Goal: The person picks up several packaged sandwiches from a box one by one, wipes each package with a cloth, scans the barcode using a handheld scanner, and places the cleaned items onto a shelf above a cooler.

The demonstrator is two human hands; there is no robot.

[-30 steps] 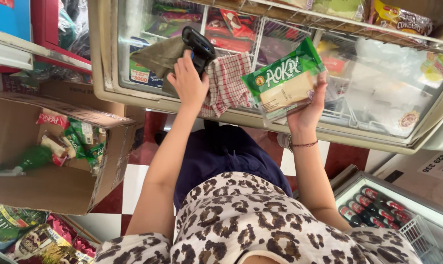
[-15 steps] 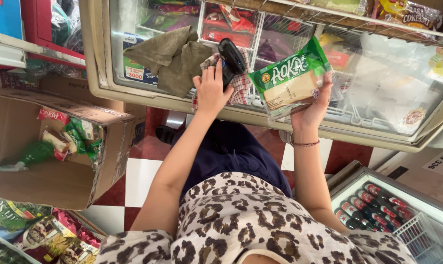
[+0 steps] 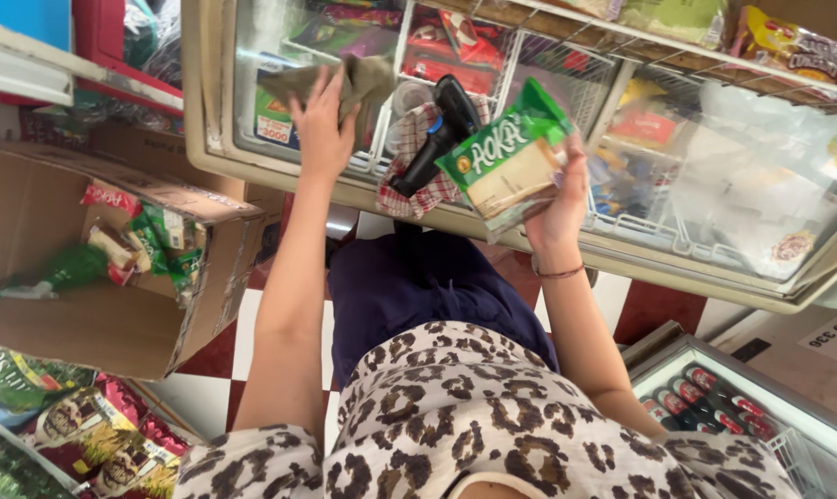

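Your left hand (image 3: 321, 125) is up on the glass lid of the chest freezer (image 3: 280, 180), fingers closed around an olive-brown cloth (image 3: 363, 79) and pressing it flat on the glass. Cloth sits at the left part of the lid, just left of the white wire divider

Your right hand (image 3: 557, 199) holds a green snack pack (image 3: 506, 162) from below, fingers wrapped on its right edge, pack tilted and raised over the freezer's front rim. Thin bracelet on that wrist

Between the two hands: a red-and-white checked cloth (image 3: 418, 180) lies on the lid near the front edge, with a black handheld scanner (image 3: 442, 129) resting on it, head pointing up and away from you. Scanner is just beside the green pack, can't tell if they touch

Under the glass: mixed coloured packets in wire baskets, details blurred

To your left, an open cardboard box (image 3: 77, 314) on the floor with green and red packets inside. More snack bags (image 3: 86, 434) lower left. Lower right, a second small freezer (image 3: 742, 407) with dark bottles with red caps visible through its lid

Floor (image 3: 654, 310) is red-and-white checker tile. You wear a leopard-print top and dark trousers
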